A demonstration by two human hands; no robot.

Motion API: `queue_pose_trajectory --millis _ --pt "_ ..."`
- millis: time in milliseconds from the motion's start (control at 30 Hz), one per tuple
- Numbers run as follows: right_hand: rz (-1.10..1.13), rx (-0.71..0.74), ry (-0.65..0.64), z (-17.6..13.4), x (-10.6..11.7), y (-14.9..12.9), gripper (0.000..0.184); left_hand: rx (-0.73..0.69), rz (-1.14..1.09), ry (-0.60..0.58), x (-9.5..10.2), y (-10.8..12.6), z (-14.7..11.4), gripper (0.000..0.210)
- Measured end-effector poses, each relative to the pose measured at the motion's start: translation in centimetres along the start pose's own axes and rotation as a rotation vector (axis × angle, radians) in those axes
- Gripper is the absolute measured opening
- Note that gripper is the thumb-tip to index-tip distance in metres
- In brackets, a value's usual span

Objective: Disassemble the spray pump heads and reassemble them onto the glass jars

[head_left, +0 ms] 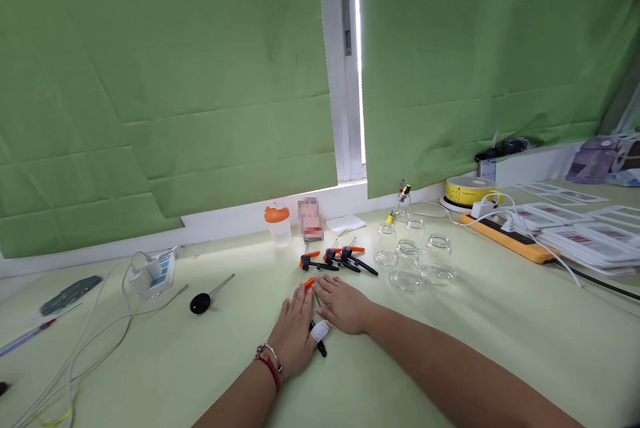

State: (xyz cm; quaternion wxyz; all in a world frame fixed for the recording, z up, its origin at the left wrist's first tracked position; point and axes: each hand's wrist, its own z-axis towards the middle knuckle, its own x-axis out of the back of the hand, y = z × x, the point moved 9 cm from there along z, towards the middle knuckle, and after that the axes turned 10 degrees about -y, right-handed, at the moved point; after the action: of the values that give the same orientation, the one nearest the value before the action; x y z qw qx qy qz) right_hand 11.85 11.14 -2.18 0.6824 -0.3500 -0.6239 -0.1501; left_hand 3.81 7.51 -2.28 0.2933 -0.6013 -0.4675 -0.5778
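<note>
My left hand (294, 333) lies flat on the pale green table, fingers stretched forward and a white bandage round its thumb. Beside it my right hand (346, 307) also rests flat, fingers extended. Between and partly under them is an orange-and-black piece with a thin metal rod (319, 301); its orange tip shows past the left fingertips and its black end by the left thumb. The hands cover much of it. Just beyond my fingers, several similar orange-and-black pieces (358, 264) lie in a row. Neither hand visibly grips anything.
Several clear glass jars (407, 267) stand to the right. An orange-lidded cup (278, 227) is at the back. Leftward lie a black disc with a metal rod (201, 303) and a white power strip (164, 273). An orange power strip (510, 239) and stacked cards (590, 248) are far right.
</note>
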Motion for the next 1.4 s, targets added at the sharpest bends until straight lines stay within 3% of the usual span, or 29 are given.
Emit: queue_pose_trajectory --millis 333,567,867,933,1000,1133,1200,1267,1400 --pt "-0.007 0.036 -0.037 -3.6 -0.4 -1.3 0.062 -0.040 -0.075 -0.021 -0.3 2.3 0.5 0.073" --pt "0.013 0.023 -0.027 -4.4 -0.5 -1.3 0.062 -0.080 -0.093 -0.024 -0.4 2.9 1.1 0.073" --pt "0.043 0.015 0.038 -4.8 0.3 -1.3 0.059 -0.084 -0.110 0.114 0.2 1.9 0.6 0.064" --pt "0.053 0.007 0.041 -4.9 0.3 -1.2 0.058 -0.051 -0.065 0.170 1.3 0.6 0.8 0.061" --pt "0.060 0.001 0.036 -4.9 0.3 -1.1 0.058 0.072 0.045 0.263 3.3 -2.1 0.9 0.060" --pt "0.074 -0.005 0.031 -5.0 0.3 -0.9 0.057 0.530 0.236 0.422 8.0 -10.8 -1.1 0.059" --pt "0.082 -0.007 0.032 -5.0 0.3 -0.9 0.057 0.740 0.248 0.459 9.3 -15.1 -3.1 0.056" --pt "0.089 -0.004 0.034 -5.0 0.4 -0.9 0.056 0.854 0.220 0.471 9.7 -18.4 -4.9 0.052" --pt "0.118 -0.018 0.038 -5.2 0.7 -0.9 0.058 0.944 -0.035 0.361 7.7 -22.5 -6.8 0.048"
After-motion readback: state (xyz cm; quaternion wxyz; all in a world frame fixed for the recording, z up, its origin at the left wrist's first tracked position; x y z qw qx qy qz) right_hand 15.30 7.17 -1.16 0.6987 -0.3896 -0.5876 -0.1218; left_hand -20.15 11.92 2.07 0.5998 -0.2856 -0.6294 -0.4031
